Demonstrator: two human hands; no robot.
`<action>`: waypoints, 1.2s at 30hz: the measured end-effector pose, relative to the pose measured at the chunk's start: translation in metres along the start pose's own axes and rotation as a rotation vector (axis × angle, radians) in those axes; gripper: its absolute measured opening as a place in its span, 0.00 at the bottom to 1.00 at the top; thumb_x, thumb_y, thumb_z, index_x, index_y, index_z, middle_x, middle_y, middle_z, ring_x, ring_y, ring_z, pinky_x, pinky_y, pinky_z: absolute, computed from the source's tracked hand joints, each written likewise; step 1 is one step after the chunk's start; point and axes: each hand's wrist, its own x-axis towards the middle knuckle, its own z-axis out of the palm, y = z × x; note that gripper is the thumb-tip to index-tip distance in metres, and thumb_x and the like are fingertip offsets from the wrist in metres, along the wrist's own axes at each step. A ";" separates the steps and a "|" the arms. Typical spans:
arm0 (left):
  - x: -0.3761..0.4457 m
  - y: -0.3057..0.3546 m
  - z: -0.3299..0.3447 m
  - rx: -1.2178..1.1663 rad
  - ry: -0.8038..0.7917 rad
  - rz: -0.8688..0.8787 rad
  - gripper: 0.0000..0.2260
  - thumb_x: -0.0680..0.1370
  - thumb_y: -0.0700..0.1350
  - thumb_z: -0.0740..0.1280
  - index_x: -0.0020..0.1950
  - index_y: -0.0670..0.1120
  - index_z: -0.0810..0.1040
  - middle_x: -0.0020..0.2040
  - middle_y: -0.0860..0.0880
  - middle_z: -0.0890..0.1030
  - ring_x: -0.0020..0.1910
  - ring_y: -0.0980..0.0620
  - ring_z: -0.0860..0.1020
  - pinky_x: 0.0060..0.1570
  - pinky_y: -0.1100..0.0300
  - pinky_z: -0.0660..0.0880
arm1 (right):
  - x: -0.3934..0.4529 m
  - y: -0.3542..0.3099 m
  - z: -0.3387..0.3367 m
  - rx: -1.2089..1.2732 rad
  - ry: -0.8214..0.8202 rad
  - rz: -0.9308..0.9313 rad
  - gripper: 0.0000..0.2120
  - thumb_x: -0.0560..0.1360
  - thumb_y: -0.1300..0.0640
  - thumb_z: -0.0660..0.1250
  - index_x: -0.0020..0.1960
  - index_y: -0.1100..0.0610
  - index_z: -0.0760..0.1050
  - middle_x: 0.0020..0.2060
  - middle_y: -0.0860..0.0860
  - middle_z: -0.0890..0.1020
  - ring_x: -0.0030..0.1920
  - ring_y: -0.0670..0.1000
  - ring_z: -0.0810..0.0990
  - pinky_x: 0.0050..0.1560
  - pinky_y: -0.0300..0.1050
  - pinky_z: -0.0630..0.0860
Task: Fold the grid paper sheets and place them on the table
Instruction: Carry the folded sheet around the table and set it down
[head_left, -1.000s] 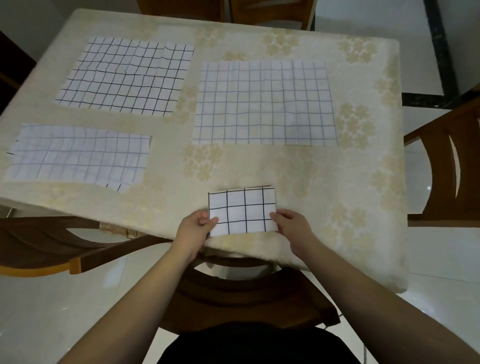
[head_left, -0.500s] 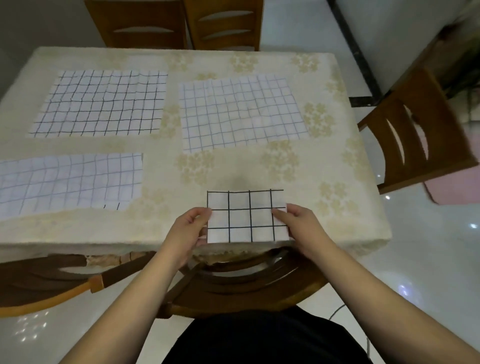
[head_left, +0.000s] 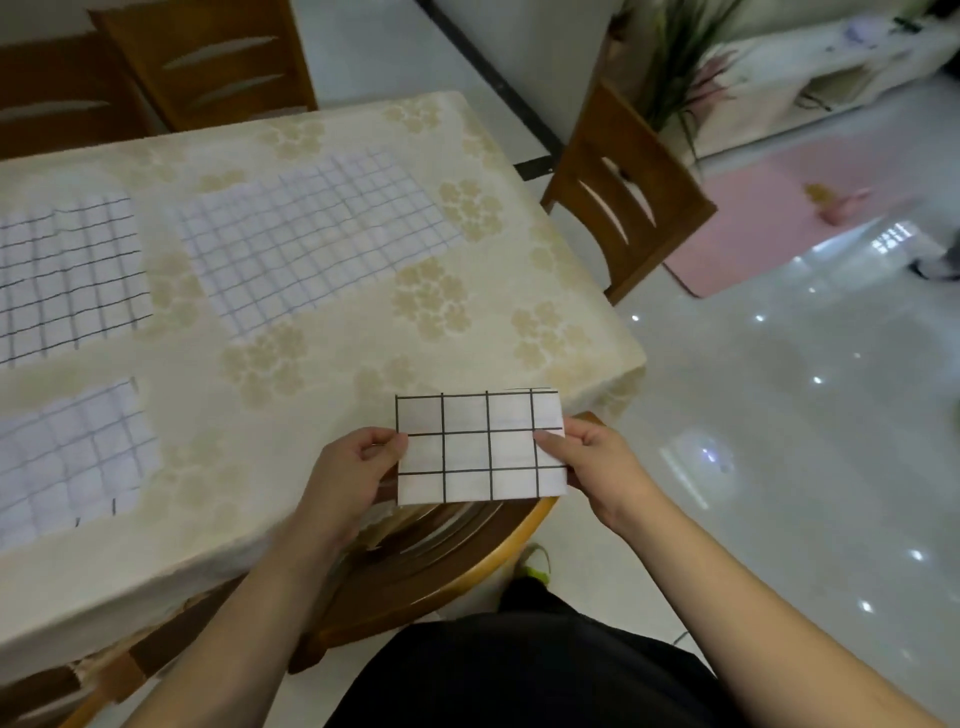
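Observation:
A small folded grid paper (head_left: 480, 448) with thick black lines is held off the table's near right corner, over a chair back. My left hand (head_left: 353, 470) pinches its left edge and my right hand (head_left: 589, 462) pinches its right edge. Three unfolded grid sheets lie flat on the table (head_left: 332, 364): one in the middle (head_left: 317, 239), one at the far left (head_left: 62, 275), and one at the near left (head_left: 67, 457).
A wooden chair (head_left: 431, 566) is tucked under the near table edge below the held paper. Another chair (head_left: 623, 192) stands at the table's right side, and two more (head_left: 208, 57) stand behind it. A pink mat (head_left: 769, 223) lies on the glossy floor.
The view has swung to the right. The folded paper has come off the table's near edge and toward the right corner, still held by both hands.

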 end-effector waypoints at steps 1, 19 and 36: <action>0.000 0.004 0.008 0.006 -0.023 0.002 0.04 0.79 0.44 0.68 0.52 0.47 0.81 0.45 0.48 0.86 0.42 0.50 0.85 0.42 0.55 0.81 | -0.003 0.001 -0.007 0.017 0.030 0.003 0.09 0.77 0.62 0.68 0.55 0.61 0.82 0.47 0.56 0.86 0.47 0.55 0.85 0.49 0.48 0.82; 0.011 0.043 0.249 0.204 -0.366 -0.057 0.05 0.79 0.38 0.66 0.54 0.39 0.77 0.43 0.41 0.81 0.37 0.43 0.79 0.29 0.55 0.79 | -0.031 0.026 -0.220 0.182 0.462 -0.052 0.02 0.74 0.59 0.72 0.46 0.55 0.83 0.39 0.57 0.82 0.41 0.54 0.81 0.46 0.50 0.77; 0.023 0.090 0.466 0.207 -0.367 -0.097 0.04 0.79 0.42 0.67 0.47 0.43 0.80 0.38 0.44 0.79 0.35 0.51 0.78 0.40 0.54 0.79 | -0.021 -0.020 -0.416 0.286 0.534 -0.092 0.06 0.77 0.61 0.67 0.50 0.56 0.83 0.45 0.52 0.87 0.49 0.54 0.85 0.56 0.56 0.79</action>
